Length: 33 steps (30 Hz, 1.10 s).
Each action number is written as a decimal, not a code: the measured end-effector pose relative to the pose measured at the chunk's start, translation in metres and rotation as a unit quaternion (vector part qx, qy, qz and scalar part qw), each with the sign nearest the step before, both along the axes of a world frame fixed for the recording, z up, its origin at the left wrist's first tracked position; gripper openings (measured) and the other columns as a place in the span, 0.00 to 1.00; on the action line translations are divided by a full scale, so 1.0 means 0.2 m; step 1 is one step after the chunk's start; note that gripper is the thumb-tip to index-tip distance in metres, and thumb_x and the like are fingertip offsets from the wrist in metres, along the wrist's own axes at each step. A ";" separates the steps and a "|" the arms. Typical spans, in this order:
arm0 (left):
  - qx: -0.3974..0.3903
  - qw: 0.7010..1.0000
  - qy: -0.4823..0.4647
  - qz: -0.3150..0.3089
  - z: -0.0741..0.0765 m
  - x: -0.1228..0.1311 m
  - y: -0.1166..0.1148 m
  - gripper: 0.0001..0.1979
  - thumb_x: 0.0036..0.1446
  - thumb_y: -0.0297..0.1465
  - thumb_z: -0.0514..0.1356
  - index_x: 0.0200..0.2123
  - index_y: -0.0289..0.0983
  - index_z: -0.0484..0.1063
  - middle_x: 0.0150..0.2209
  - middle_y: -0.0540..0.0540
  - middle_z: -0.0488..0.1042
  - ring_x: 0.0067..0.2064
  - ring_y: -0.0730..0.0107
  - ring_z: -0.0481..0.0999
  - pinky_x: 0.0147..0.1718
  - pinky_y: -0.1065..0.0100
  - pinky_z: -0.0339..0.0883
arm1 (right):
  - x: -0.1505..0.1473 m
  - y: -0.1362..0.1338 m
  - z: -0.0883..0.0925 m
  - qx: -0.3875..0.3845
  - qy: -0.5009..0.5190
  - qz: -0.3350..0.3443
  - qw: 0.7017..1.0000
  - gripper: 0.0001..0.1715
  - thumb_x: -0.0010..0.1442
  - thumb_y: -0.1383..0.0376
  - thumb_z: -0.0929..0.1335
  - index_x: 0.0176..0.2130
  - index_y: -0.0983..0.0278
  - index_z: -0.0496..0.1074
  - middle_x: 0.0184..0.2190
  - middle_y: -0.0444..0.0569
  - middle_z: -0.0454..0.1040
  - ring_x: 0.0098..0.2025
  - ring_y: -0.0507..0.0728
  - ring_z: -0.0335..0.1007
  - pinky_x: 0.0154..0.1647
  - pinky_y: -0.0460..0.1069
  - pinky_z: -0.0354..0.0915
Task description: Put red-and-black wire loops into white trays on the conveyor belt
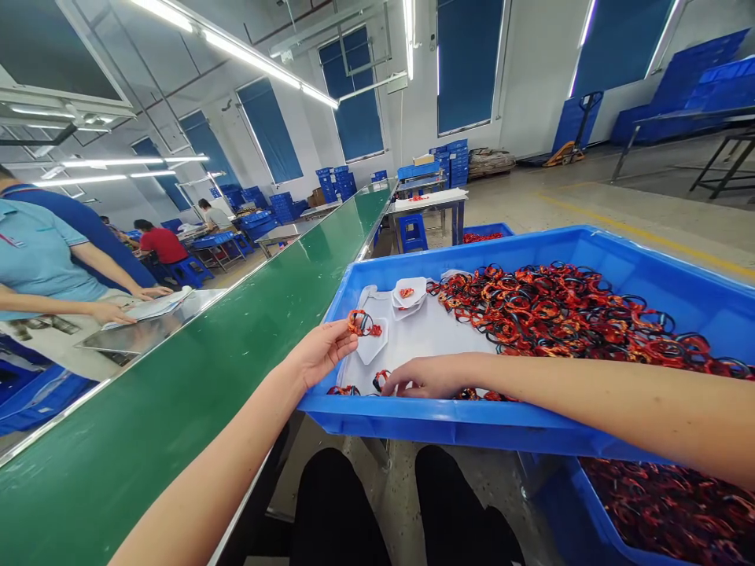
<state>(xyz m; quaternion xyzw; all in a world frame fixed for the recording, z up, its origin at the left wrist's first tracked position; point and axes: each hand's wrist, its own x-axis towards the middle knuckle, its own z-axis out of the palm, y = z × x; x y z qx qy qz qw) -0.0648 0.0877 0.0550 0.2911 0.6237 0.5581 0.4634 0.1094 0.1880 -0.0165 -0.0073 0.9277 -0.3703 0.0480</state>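
My left hand (pixel 325 350) pinches a small red-and-black ring-shaped piece (pixel 357 322) above the left end of a blue bin (pixel 448 428). Fingers bent, my right hand (pixel 429 377) reaches down inside the near wall of that bin. Beside its fingertips is another red-and-black ring (pixel 381 381); whether the fingers grip it I cannot tell. A white angular paper piece (pixel 371 346) lies under my left fingertips, and stacked white pieces (pixel 409 295) sit farther back with a bit of red on top. A large heap of the rings (pixel 548 314) fills the bin's right part.
A green conveyor belt (pixel 259 330) runs along the bin's left side. Below right stands another blue bin (pixel 595 511) of similar pieces. Across the belt, a person in a light blue shirt (pixel 44 251) handles papers. A white-topped table (pixel 430 201) stands beyond.
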 end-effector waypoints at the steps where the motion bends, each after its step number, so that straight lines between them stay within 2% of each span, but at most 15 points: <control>1: -0.002 1.000 0.014 -0.004 0.00 0.00 0.00 0.05 0.56 0.27 0.59 0.31 0.31 0.73 0.26 0.47 0.75 0.23 0.82 0.73 0.26 0.83 0.72 | 0.00 0.00 0.00 0.003 0.002 -0.003 1.000 0.23 0.56 0.72 0.61 0.50 0.63 0.71 0.46 0.49 0.75 0.45 0.55 0.71 0.46 0.47 0.63; 6: -0.004 0.988 0.150 -0.033 -0.01 -0.03 0.04 0.08 0.57 0.32 0.59 0.35 0.32 0.73 0.30 0.44 0.76 0.26 0.80 0.74 0.29 0.80 0.73 | 0.00 0.01 0.01 0.024 -0.006 -0.008 1.000 0.22 0.55 0.72 0.62 0.48 0.65 0.72 0.45 0.50 0.75 0.44 0.55 0.71 0.45 0.47 0.64; 9: -0.007 0.957 0.284 -0.059 -0.01 -0.08 0.12 0.10 0.57 0.33 0.57 0.37 0.32 0.72 0.34 0.42 0.77 0.29 0.77 0.75 0.28 0.76 0.72 | 0.00 0.01 0.01 0.033 -0.005 -0.010 0.999 0.20 0.54 0.72 0.63 0.46 0.66 0.73 0.44 0.50 0.76 0.43 0.55 0.72 0.44 0.47 0.64; 14: -0.075 0.860 0.488 -0.130 -0.02 -0.12 0.30 0.07 0.52 0.31 0.59 0.30 0.32 0.73 0.24 0.44 0.76 0.23 0.71 0.74 0.20 0.74 0.65 | 0.00 0.03 0.02 0.042 -0.003 -0.029 0.999 0.18 0.52 0.73 0.64 0.43 0.65 0.74 0.42 0.48 0.76 0.42 0.54 0.72 0.42 0.45 0.63; 16: -0.097 0.815 0.548 -0.160 -0.03 -0.12 0.34 0.08 0.51 0.31 0.59 0.32 0.32 0.74 0.25 0.44 0.76 0.22 0.70 0.73 0.20 0.73 0.63 | 0.00 0.04 0.03 0.049 -0.001 -0.043 0.998 0.17 0.53 0.73 0.64 0.43 0.65 0.73 0.41 0.48 0.77 0.40 0.53 0.72 0.39 0.44 0.63; 18: -0.106 0.767 0.606 -0.183 -0.04 -0.10 0.35 0.10 0.51 0.34 0.59 0.33 0.33 0.74 0.28 0.42 0.77 0.25 0.68 0.75 0.23 0.71 0.64 | 0.00 0.06 0.03 0.056 -0.001 -0.060 0.997 0.17 0.53 0.71 0.66 0.44 0.65 0.71 0.40 0.48 0.77 0.38 0.52 0.72 0.37 0.44 0.62; 20: -0.113 0.716 0.658 -0.204 -0.07 -0.07 0.35 0.11 0.50 0.37 0.59 0.29 0.34 0.74 0.29 0.41 0.77 0.30 0.63 0.76 0.28 0.68 0.65 | 0.00 0.07 0.04 0.067 -0.003 -0.077 0.995 0.18 0.51 0.69 0.68 0.44 0.65 0.71 0.37 0.47 0.77 0.35 0.52 0.71 0.34 0.44 0.62; 22: -0.130 0.668 0.696 -0.228 -0.11 -0.05 0.34 0.14 0.48 0.41 0.60 0.24 0.35 0.72 0.28 0.39 0.77 0.33 0.56 0.76 0.31 0.64 0.65 | 0.00 0.08 0.04 0.080 -0.006 -0.087 0.993 0.18 0.48 0.68 0.70 0.42 0.65 0.72 0.35 0.46 0.77 0.32 0.52 0.70 0.31 0.45 0.60; 25: -0.156 0.608 0.733 -0.262 -0.18 -0.01 0.33 0.15 0.42 0.43 0.63 0.21 0.36 0.72 0.28 0.36 0.76 0.34 0.48 0.76 0.31 0.59 0.65 | 0.00 0.09 0.04 0.097 -0.009 -0.090 0.991 0.13 0.48 0.68 0.70 0.38 0.65 0.74 0.33 0.46 0.77 0.30 0.52 0.69 0.31 0.45 0.59; 29: -0.159 0.555 0.765 -0.286 -0.23 0.03 0.33 0.07 0.45 0.34 0.62 0.24 0.36 0.73 0.31 0.34 0.76 0.37 0.48 0.76 0.34 0.59 0.66 | 0.00 0.09 0.04 0.109 -0.011 -0.090 0.990 0.11 0.50 0.68 0.69 0.37 0.65 0.75 0.33 0.46 0.77 0.30 0.51 0.67 0.31 0.44 0.59; 31: -0.151 0.539 0.780 -0.281 -0.22 0.03 0.32 0.05 0.48 0.30 0.58 0.26 0.36 0.74 0.32 0.34 0.76 0.38 0.49 0.77 0.35 0.60 0.66 | 0.01 0.09 0.04 0.112 -0.010 -0.092 0.989 0.11 0.50 0.68 0.69 0.37 0.66 0.75 0.33 0.47 0.77 0.30 0.51 0.68 0.31 0.45 0.59; 33: -0.138 0.528 0.794 -0.269 -0.19 0.04 0.31 0.08 0.50 0.27 0.54 0.28 0.35 0.74 0.34 0.34 0.76 0.38 0.51 0.77 0.35 0.61 0.66 | 0.01 0.10 0.04 0.112 -0.008 -0.096 0.989 0.11 0.50 0.68 0.69 0.37 0.66 0.75 0.34 0.47 0.77 0.30 0.52 0.68 0.31 0.45 0.60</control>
